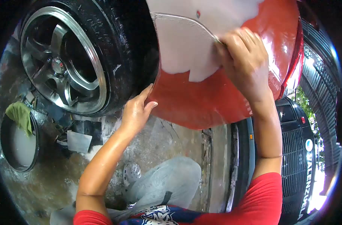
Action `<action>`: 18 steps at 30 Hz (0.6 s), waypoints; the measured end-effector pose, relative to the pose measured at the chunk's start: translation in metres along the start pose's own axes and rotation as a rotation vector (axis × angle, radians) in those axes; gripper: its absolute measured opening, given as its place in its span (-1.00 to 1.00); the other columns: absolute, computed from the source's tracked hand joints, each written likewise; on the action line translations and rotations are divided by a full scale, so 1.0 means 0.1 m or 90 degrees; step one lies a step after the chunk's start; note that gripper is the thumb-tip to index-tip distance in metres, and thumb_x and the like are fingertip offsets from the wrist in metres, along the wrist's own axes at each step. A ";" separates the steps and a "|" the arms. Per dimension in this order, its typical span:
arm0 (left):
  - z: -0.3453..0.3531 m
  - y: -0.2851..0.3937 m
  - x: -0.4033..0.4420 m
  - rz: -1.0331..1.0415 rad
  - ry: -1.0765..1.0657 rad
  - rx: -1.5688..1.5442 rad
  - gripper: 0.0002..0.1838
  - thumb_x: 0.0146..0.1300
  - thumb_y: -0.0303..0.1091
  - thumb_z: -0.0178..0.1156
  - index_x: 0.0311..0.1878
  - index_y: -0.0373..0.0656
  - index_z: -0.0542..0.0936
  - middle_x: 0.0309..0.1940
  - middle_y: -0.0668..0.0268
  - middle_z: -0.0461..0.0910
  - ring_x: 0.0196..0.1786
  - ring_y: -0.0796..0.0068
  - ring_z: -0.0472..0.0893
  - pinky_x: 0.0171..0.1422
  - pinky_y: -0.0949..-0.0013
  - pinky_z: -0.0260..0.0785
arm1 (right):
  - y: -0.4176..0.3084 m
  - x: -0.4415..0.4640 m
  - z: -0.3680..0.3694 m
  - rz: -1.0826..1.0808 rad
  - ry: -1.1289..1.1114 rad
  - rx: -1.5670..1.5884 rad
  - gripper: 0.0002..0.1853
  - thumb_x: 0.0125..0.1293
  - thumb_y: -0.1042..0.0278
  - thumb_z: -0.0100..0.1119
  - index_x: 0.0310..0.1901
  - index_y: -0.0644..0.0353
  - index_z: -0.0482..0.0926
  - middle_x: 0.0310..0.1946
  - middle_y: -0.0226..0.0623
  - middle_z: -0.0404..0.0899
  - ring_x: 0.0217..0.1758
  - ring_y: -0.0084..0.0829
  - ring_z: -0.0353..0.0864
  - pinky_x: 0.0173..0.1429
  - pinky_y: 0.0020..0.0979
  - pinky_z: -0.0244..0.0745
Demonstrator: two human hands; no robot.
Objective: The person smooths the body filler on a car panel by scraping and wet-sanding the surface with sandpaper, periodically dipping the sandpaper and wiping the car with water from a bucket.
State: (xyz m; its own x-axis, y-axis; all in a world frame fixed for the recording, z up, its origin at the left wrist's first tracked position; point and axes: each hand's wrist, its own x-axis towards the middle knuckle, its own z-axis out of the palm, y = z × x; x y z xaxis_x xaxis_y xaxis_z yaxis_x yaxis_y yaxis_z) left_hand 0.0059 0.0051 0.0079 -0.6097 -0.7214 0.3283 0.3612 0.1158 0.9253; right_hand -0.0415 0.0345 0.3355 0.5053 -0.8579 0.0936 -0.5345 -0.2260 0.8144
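Observation:
A red car body panel (193, 101) with a pale grey patch (178, 43) on its upper part fills the middle of the view. A curved seam crosses the grey patch. My right hand (246, 56) presses on the panel by the end of that seam, its fingers curled in and slightly blurred. Whatever lies under those fingers is hidden. My left hand (136, 114) rests at the wheel-arch edge of the panel, with thumb and forefinger apart and the other fingers mostly out of sight. Close to it stands a black tyre (122, 56) on a silver wheel rim (99, 71).
On the wet floor at left sits a round black tub (36, 150) of cloudy water, a green cloth (19, 115) over its rim. A grey sheet (79, 141) lies near it. My bent knee (182, 172) is below the panel. A dark vehicle (293, 150) stands at right.

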 end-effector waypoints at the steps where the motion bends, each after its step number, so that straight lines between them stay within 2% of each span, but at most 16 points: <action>1: -0.01 -0.01 0.00 -0.007 -0.006 0.002 -0.37 0.23 -0.41 0.43 0.40 -0.14 0.52 0.14 -0.05 0.65 0.16 -0.11 0.66 0.20 0.12 0.55 | 0.04 -0.17 -0.01 0.017 -0.016 -0.013 -0.82 0.14 0.55 0.41 -0.27 0.20 0.59 -0.37 -0.22 0.57 -0.27 -0.15 0.61 -0.14 -0.20 0.51; 5: 0.02 -0.06 0.02 0.029 0.015 0.014 -0.37 0.24 -0.39 0.43 0.40 -0.14 0.52 0.13 -0.04 0.66 0.14 -0.11 0.66 0.19 0.12 0.55 | 0.10 -0.38 -0.04 0.033 -0.012 -0.012 -0.84 0.15 0.54 0.42 -0.28 0.20 0.59 -0.39 -0.23 0.56 -0.31 -0.16 0.59 -0.19 -0.21 0.52; 9: 0.01 -0.06 0.00 0.044 0.017 0.014 -0.37 0.25 -0.36 0.42 0.40 -0.13 0.52 0.14 -0.04 0.65 0.14 -0.11 0.66 0.18 0.11 0.55 | 0.02 0.11 0.04 -0.013 0.009 0.008 -0.84 0.15 0.52 0.42 -0.28 0.19 0.59 -0.40 -0.23 0.54 -0.33 -0.15 0.59 -0.22 -0.22 0.51; 12: 0.01 -0.06 -0.01 0.021 -0.002 0.030 -0.37 0.25 -0.36 0.42 0.41 -0.13 0.52 0.15 -0.03 0.65 0.16 -0.11 0.65 0.20 0.11 0.55 | 0.03 -0.10 -0.01 0.007 -0.003 -0.017 -0.83 0.14 0.55 0.42 -0.29 0.20 0.59 -0.39 -0.22 0.56 -0.32 -0.15 0.60 -0.22 -0.22 0.52; 16: -0.02 -0.01 0.02 -0.022 -0.023 0.044 -0.37 0.25 -0.37 0.41 0.41 -0.13 0.51 0.17 -0.02 0.64 0.18 -0.10 0.64 0.22 0.12 0.54 | 0.17 -0.48 -0.03 0.023 -0.007 -0.023 -0.80 0.09 0.48 0.40 -0.31 0.11 0.53 -0.39 -0.32 0.54 -0.31 -0.26 0.58 -0.27 -0.28 0.48; 18: 0.03 -0.06 0.01 0.031 0.010 0.022 -0.37 0.25 -0.36 0.41 0.41 -0.13 0.51 0.17 -0.01 0.65 0.18 -0.10 0.64 0.22 0.11 0.54 | 0.16 -0.41 0.03 0.012 0.023 -0.009 -0.81 0.09 0.49 0.40 -0.31 0.12 0.54 -0.39 -0.33 0.53 -0.31 -0.27 0.58 -0.26 -0.27 0.48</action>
State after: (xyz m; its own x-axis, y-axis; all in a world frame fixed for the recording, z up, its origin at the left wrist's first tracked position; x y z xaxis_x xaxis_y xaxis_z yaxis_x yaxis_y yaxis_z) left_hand 0.0011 0.0052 0.0035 -0.5813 -0.7248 0.3698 0.3649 0.1741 0.9146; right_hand -0.0729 0.0645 0.3424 0.5190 -0.8448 0.1300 -0.5352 -0.2026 0.8201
